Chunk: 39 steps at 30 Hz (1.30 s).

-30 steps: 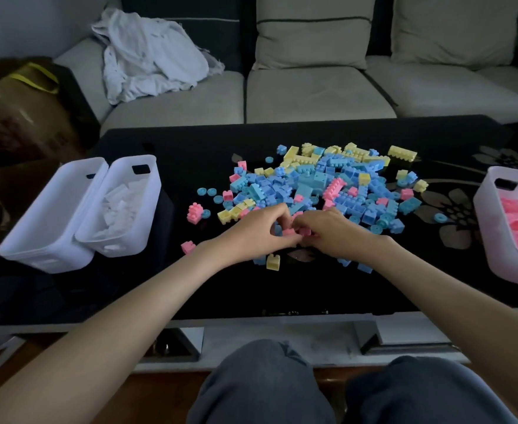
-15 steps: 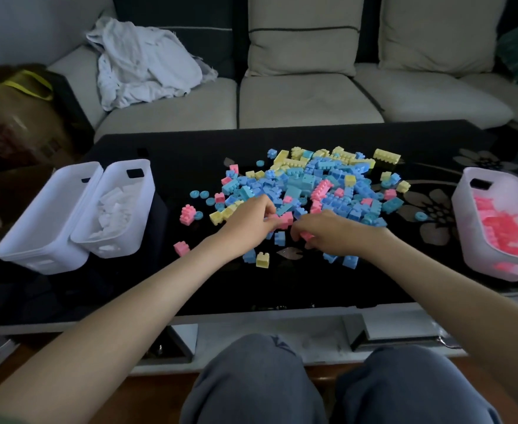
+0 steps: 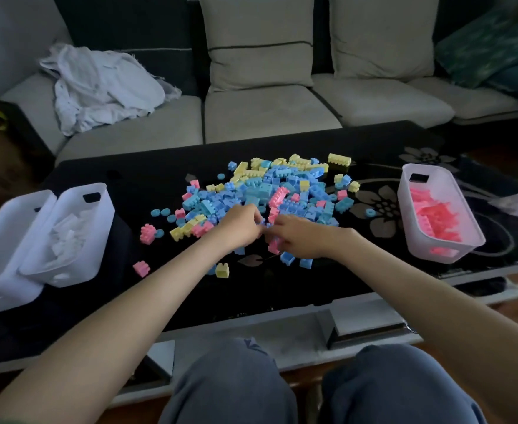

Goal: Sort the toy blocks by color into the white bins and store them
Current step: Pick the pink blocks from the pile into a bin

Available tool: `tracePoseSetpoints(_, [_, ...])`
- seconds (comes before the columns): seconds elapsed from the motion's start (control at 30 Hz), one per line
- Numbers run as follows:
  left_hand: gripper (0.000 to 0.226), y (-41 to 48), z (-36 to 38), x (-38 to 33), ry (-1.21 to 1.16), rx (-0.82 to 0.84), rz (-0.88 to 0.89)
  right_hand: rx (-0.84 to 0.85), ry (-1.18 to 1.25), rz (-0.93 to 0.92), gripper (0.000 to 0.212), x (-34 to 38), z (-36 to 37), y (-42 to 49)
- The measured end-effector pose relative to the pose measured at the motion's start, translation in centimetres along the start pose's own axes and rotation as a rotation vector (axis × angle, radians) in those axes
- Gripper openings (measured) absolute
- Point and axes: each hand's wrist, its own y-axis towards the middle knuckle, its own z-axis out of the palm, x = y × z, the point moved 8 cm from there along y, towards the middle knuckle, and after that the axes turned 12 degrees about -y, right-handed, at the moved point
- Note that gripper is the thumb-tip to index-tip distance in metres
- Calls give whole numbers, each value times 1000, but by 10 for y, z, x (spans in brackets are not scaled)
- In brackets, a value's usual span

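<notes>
Because both hands work with fingertips almost touching at the near edge of the pile of blocks (image 3: 270, 191) on the black table (image 3: 147, 185), the likeliest slip is one hand knocking what the other has gathered. The right hand (image 3: 302, 238) is curled, palm down, over a few pink blocks (image 3: 273, 245) that show beneath its fingers, and it looks to have hold of them. The left hand (image 3: 240, 228) has its fingertips bent into the heap just beside, but whether it pinches anything I cannot tell. The pink blocks belong in the bin on the right (image 3: 445, 254), which is part filled with pink and stands well apart from the hands, so a loose handful carried that far could shed a piece onto the glossy top or over its front edge. Blue, yellow and pink lie mixed, and some look clipped together, so a wrong colour could ride along unnoticed. A careless sweep could also push strays like the yellow block (image 3: 222, 270) off the near edge. On the left, the bin with white pieces (image 3: 68, 272) and the bin beside it (image 3: 4, 270) seem to sit at the table's very end, where a nudge might tip them.
</notes>
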Motion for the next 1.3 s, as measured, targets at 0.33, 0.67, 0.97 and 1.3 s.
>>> tracePoseSetpoints(0.33, [39,15,-20,-25,-186,-255,38,-329,98,237,10,-47,-44,-29])
tracePoseSetpoints(0.67, [35,19,104,-219,-416,-127,446,-487,125,956,25,-239,-22,-197])
tracePoseSetpoints(0.97, [37,50,188,-248,-25,74,477,113,-87,696,55,-221,36,-201])
tracePoseSetpoints(1.3, [33,46,142,-224,-249,39,527,-151,-62,813,45,-234,-3,-182])
